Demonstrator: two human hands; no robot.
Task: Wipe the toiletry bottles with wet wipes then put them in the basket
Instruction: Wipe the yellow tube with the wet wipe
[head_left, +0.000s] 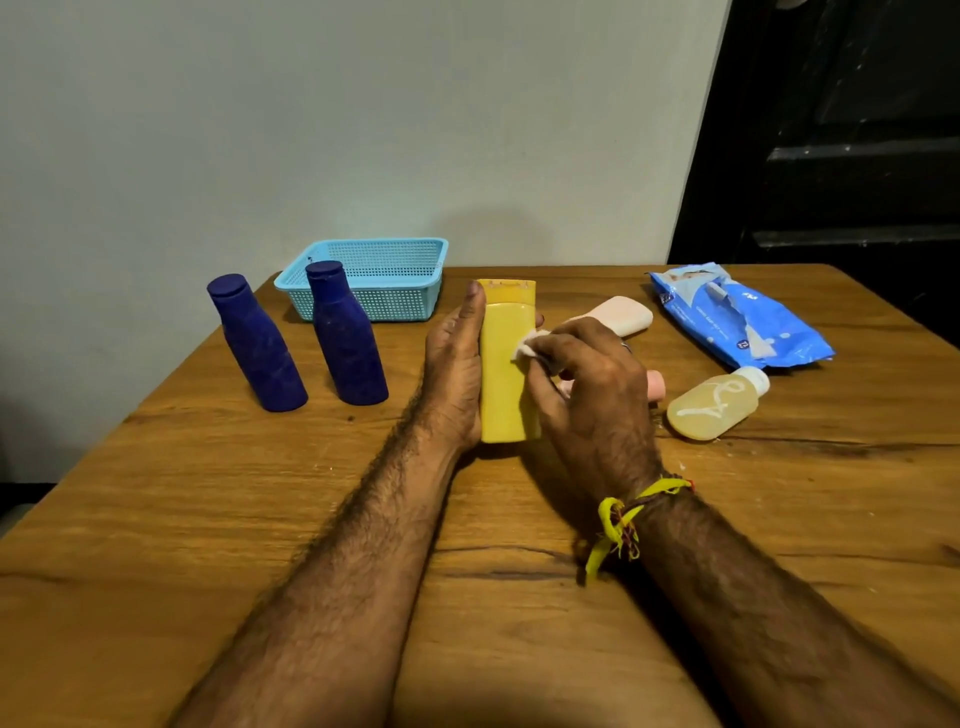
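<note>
I judge the task is at its beginning: the basket (374, 278), beyond my left hand (454, 374), shows no bottle inside. I am wiping the yellow bottle (504, 374), which stands on the desk (260, 519) between my hands. The left hand holds its side with long fingers and thumb around it. The right hand (587, 384) pinches a small wet wipe (527, 347) against its front. Two blue bottles (348, 338) stand left; a pink bottle (621, 314), a clear bottle (714, 404) and the wipes pack (737, 317) lie right, not yet wiped, I think.
</note>
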